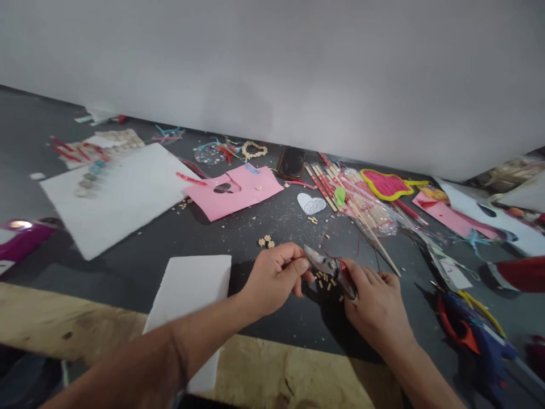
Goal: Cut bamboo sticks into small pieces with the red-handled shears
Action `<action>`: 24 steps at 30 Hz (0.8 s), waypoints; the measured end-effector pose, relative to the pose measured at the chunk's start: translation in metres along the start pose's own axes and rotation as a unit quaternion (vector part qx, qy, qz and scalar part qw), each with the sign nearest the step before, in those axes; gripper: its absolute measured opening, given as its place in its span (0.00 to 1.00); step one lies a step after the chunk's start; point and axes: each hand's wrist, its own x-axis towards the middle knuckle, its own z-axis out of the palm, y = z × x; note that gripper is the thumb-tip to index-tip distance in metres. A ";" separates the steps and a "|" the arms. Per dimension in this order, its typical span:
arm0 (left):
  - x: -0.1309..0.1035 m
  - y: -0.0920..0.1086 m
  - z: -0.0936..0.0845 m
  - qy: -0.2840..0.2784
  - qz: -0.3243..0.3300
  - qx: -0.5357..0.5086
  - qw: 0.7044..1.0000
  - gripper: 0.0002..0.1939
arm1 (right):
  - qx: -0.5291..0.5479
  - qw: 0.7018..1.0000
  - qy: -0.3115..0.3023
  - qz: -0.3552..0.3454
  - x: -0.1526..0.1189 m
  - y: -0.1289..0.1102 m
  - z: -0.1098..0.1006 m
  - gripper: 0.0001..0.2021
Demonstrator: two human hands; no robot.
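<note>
My right hand (pixel 377 301) is wrapped round the red handles of a pair of pruning shears (pixel 326 264), whose metal blades point up and left. At the blade tips, the thumb and fingers of my left hand (pixel 275 278) are pinched together; whatever they hold is too small to make out. Several short wooden pieces (pixel 327 281) lie on the dark table beneath the shears. Just above my left hand sits a small cluster of light wooden bits (pixel 266 242). A paper heart (pixel 310 204) lies farther back.
Pink foam (pixel 251 190) and a large white sheet (pixel 119 193) lie to the left, with a white foam block (pixel 191 284) nearer. Wrapped chopsticks (pixel 323 187) and a phone (pixel 292 163) are behind. A blue glue gun (pixel 472 329) and scissors lie right.
</note>
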 end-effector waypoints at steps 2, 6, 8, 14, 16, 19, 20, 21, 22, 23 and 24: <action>0.002 0.000 -0.001 -0.010 -0.003 0.005 1.000 0.09 | 0.006 1.000 0.000 -0.004 0.000 0.001 0.000 0.20; 0.005 -0.001 -0.002 -0.019 -0.006 0.008 1.000 0.08 | -0.003 1.000 0.003 0.011 0.000 0.002 -0.002 0.18; 0.006 -0.001 -0.003 -0.015 -0.002 0.015 1.000 0.08 | -0.012 1.000 0.008 0.020 0.001 0.002 -0.002 0.18; 0.001 0.001 -0.002 -0.009 0.006 0.050 0.999 0.09 | 0.019 1.000 -0.008 -0.010 -0.002 0.001 -0.003 0.19; -0.001 0.002 -0.002 -0.006 0.008 0.047 0.999 0.09 | 0.033 0.999 -0.012 -0.022 -0.004 0.000 -0.004 0.19; -0.002 0.001 -0.002 -0.007 0.008 0.031 0.999 0.09 | 0.043 0.998 -0.025 -0.025 -0.006 -0.001 -0.007 0.17; -0.002 0.001 -0.002 -0.008 0.009 0.025 1.000 0.09 | 0.044 0.998 -0.030 -0.023 -0.006 -0.001 -0.007 0.17; -0.002 0.000 -0.002 -0.010 0.010 0.022 1.000 0.09 | 0.046 0.998 -0.035 -0.022 -0.006 -0.002 -0.007 0.16; -0.002 -0.001 -0.002 -0.012 0.011 0.019 1.000 0.09 | 0.048 0.998 -0.040 -0.022 -0.006 -0.001 -0.008 0.16; -0.002 -0.001 -0.002 -0.014 0.012 0.019 1.000 0.09 | 0.051 0.997 -0.046 -0.022 -0.006 -0.001 -0.008 0.16; -0.002 -0.002 -0.002 -0.015 0.013 0.019 1.000 0.09 | 0.054 0.997 -0.051 -0.022 -0.007 0.000 -0.008 0.16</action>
